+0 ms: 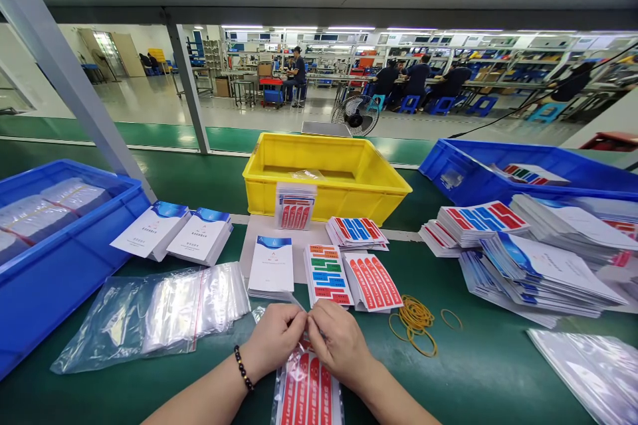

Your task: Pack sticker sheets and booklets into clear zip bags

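Observation:
My left hand [276, 334], with a dark bead bracelet at the wrist, and my right hand [343, 340] meet thumb to thumb. Both are closed, pinching the top edge of a clear plastic bag [309, 393]. Through the bag shows a sheet of red labels with white print. Just beyond my hands lie a stack of white booklets [272, 267] with blue tops, a stack of multicoloured label sheets [327, 275] and a stack of red label sheets [375, 282]. My fingers hide the bag's opening.
A yellow bin [326, 198] stands behind, a filled bag [296, 206] upright against it. Blue bins [74, 239] flank the bench. Rubber bands [415, 319] lie right; clear bags [174, 312] left. More booklets [553, 272] are piled far right. People sit in the background.

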A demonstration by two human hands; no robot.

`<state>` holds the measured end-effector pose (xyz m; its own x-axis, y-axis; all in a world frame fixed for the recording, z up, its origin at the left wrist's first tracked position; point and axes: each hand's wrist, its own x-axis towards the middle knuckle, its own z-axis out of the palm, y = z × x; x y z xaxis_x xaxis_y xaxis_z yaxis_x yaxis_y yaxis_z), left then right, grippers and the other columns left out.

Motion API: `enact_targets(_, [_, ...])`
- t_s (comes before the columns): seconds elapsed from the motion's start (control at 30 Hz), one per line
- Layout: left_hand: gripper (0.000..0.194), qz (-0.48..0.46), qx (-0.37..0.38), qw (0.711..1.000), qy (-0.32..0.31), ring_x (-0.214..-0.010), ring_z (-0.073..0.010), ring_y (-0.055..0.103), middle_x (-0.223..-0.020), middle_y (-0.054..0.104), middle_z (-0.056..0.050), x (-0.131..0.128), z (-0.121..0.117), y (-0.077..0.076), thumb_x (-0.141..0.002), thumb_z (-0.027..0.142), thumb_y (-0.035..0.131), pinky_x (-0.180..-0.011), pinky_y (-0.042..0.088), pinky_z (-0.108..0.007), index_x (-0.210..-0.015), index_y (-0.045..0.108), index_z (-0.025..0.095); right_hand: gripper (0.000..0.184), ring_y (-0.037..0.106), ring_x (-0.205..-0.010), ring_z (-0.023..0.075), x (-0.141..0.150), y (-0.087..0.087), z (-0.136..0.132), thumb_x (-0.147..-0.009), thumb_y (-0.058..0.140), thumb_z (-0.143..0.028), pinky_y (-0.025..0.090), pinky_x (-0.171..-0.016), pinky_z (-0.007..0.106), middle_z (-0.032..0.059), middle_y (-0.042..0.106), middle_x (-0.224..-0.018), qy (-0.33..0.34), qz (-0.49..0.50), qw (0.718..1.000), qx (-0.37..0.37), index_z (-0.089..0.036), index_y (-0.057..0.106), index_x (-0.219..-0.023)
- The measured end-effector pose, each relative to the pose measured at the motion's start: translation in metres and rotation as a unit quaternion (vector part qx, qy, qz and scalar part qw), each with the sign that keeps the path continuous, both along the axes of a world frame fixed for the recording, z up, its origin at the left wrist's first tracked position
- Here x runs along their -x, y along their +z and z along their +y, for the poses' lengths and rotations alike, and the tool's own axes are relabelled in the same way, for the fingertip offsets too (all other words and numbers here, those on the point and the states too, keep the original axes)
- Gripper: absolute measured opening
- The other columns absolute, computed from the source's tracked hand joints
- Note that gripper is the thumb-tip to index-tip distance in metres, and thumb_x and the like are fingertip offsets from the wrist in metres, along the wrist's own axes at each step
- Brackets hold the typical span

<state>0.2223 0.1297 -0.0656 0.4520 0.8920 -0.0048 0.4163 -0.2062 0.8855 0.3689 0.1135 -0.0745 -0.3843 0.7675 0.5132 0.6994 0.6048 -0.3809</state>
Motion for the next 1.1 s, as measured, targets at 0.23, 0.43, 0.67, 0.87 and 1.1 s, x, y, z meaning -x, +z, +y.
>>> enact_targets(0.23, [0.032,0.023,-0.020,0.999,-0.031,-0.045,-0.0072,0.025,-0.045,0.028,0.004,-0.002,-0.003,0.002,-0.076,0.020,0.037,-0.048,0.018,-0.024,-0.047,0.023,0.016,0.026,0.043,-0.059,0.0144,-0.005,0.005,0.008,-0.086,0.034,-0.013,0.032,-0.055,0.027,0.0039,0.047,-0.061,-0.089,-0.002,0.995,-0.052,-0.016,0.049,-0.064])
enact_targets(0.43, [0.032,-0.074,0.159,0.983,0.060,-0.039,-0.0072,0.030,-0.040,0.035,0.004,0.007,0.009,0.003,-0.076,0.030,0.038,-0.041,0.023,-0.021,-0.046,0.037,0.017,0.027,0.052,-0.084,0.0204,-0.001,0.011,0.001,-0.083,0.047,-0.021,0.044,-0.068,0.033,0.0130,0.054,-0.098,0.017,-0.035,0.995,-0.088,-0.015,0.052,-0.108])
enact_targets(0.67, [0.021,-0.092,-0.086,0.990,0.058,-0.086,-0.0179,0.052,-0.089,0.059,-0.008,0.021,0.008,0.019,-0.081,0.029,0.042,-0.078,0.040,-0.031,-0.089,0.056,0.016,0.022,0.056,-0.068,0.0140,-0.017,0.015,0.006,-0.086,0.037,-0.015,0.044,-0.062,0.025,0.0056,0.061,-0.075,0.082,0.047,0.987,0.128,-0.016,0.058,-0.091])
enact_targets(0.87, [0.012,0.097,-0.114,0.984,-0.093,-0.074,-0.0160,0.052,-0.074,0.060,-0.005,0.026,0.005,0.029,-0.076,0.021,0.050,-0.068,0.038,-0.026,-0.075,0.062,0.017,0.015,0.048,-0.055,0.0096,-0.039,0.035,0.013,-0.079,0.048,-0.016,0.036,-0.051,0.019,-0.0022,0.053,-0.059,0.135,0.043,0.926,0.349,-0.016,0.054,-0.066])
enact_targets(1.1, [0.016,0.104,-0.015,0.988,-0.112,-0.055,-0.0104,0.046,-0.059,0.056,0.001,0.029,0.008,0.021,-0.074,0.020,0.048,-0.050,0.028,-0.020,-0.061,0.058,0.017,0.021,0.052,-0.072,0.0136,-0.033,0.041,0.019,-0.086,0.043,-0.019,0.042,-0.066,0.025,0.0028,0.056,-0.075,0.137,0.042,0.961,0.238,-0.017,0.057,-0.071])
